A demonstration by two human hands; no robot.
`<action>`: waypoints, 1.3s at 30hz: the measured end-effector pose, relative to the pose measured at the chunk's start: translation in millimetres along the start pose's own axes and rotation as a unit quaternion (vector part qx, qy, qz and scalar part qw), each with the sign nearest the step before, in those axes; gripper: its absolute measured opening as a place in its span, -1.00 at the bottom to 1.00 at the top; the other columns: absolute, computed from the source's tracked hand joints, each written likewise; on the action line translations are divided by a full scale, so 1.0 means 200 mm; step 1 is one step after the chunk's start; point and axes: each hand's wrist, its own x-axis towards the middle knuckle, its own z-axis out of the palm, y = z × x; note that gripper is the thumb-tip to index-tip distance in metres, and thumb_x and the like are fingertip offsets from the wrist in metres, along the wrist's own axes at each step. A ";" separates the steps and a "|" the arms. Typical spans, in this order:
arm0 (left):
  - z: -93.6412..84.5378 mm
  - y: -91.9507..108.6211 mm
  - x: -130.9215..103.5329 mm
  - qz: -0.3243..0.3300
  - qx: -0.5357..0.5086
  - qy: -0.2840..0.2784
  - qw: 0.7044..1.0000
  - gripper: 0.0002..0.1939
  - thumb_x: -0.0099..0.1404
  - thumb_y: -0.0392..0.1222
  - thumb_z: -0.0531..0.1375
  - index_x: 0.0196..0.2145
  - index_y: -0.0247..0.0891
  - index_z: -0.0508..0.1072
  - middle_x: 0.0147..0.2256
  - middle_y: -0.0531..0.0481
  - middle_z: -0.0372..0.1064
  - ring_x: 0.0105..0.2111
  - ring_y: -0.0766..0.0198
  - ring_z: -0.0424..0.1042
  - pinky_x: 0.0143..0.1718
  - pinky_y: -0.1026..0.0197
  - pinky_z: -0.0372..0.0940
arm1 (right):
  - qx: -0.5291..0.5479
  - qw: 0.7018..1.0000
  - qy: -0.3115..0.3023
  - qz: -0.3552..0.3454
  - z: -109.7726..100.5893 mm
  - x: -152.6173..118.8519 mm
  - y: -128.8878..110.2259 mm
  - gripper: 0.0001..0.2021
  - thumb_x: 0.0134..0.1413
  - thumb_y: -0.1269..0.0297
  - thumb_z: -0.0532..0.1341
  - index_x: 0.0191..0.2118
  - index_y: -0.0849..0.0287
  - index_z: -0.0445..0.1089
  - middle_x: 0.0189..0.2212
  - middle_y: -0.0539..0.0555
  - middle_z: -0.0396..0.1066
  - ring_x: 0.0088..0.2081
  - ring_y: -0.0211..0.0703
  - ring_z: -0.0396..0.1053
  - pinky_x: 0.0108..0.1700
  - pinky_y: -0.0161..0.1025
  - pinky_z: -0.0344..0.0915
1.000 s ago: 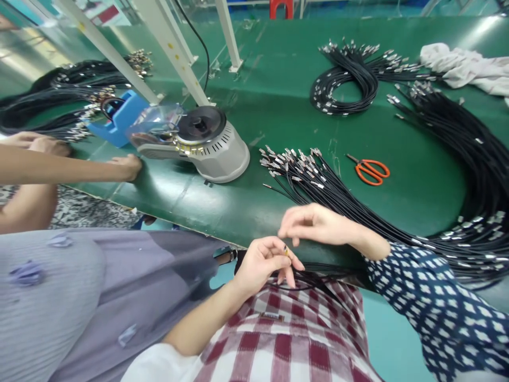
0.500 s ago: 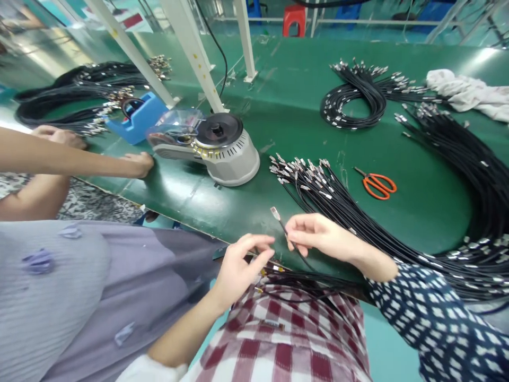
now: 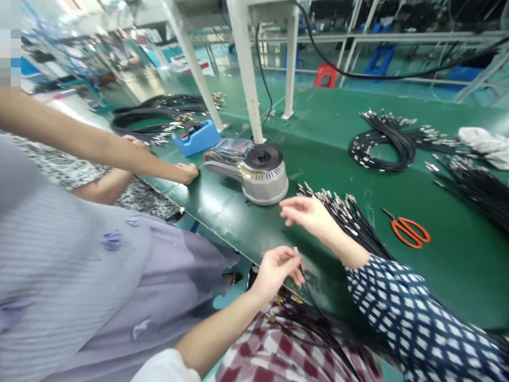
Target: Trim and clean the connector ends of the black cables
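Observation:
My left hand pinches a thin black cable just below its silvery connector, over the table's front edge. The cable runs down to a dark bundle on my lap. My right hand hovers above the green table, fingers stretched toward the round grey tape dispenser, with nothing visible in them. Beside that hand, black cables with metal ends lie on the table, partly hidden by my forearm.
Orange-handled scissors lie to the right. Coiled cables and a white cloth are farther back. On the left, a person's hand rests near a blue tape holder. White posts stand behind the dispenser.
The cable end has passed from my right hand to my left. My right hand has moved off it toward the dispenser. The view has tilted up and shifted left.

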 end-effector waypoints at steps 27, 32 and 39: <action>0.19 0.06 -0.03 -0.027 0.085 -0.106 0.990 -0.76 0.23 -0.11 0.32 -0.25 -0.33 0.44 -0.45 0.03 0.44 -0.62 0.45 0.34 -0.63 0.40 0.21 | -0.055 0.995 -0.031 0.080 -0.27 -0.69 0.14 -0.46 0.27 -0.14 0.06 -0.33 0.28 0.51 -0.51 0.08 0.47 -0.55 -0.30 0.36 -0.47 -0.34 0.25; 0.25 0.06 -0.04 -0.017 0.166 -0.095 0.981 -0.81 0.19 -0.18 0.34 -0.40 -0.34 0.43 -0.53 0.09 0.38 -0.65 0.51 0.28 -0.64 0.44 0.15 | -0.129 0.989 -0.013 0.074 -0.28 -0.73 0.17 -0.42 0.30 -0.14 0.00 -0.38 0.26 0.51 -0.54 0.08 0.47 -0.56 -0.28 0.37 -0.43 -0.32 0.29; 0.25 0.04 -0.04 -0.046 0.127 -0.065 0.989 -0.78 0.20 -0.16 0.33 -0.45 -0.33 0.40 -0.55 0.08 0.38 -0.71 0.51 0.23 -0.71 0.44 0.08 | 0.016 0.990 0.106 0.093 -0.27 -0.73 0.32 -0.46 0.26 -0.14 0.05 -0.20 0.29 0.51 -0.51 0.05 0.45 -0.60 -0.32 0.33 -0.54 -0.34 0.17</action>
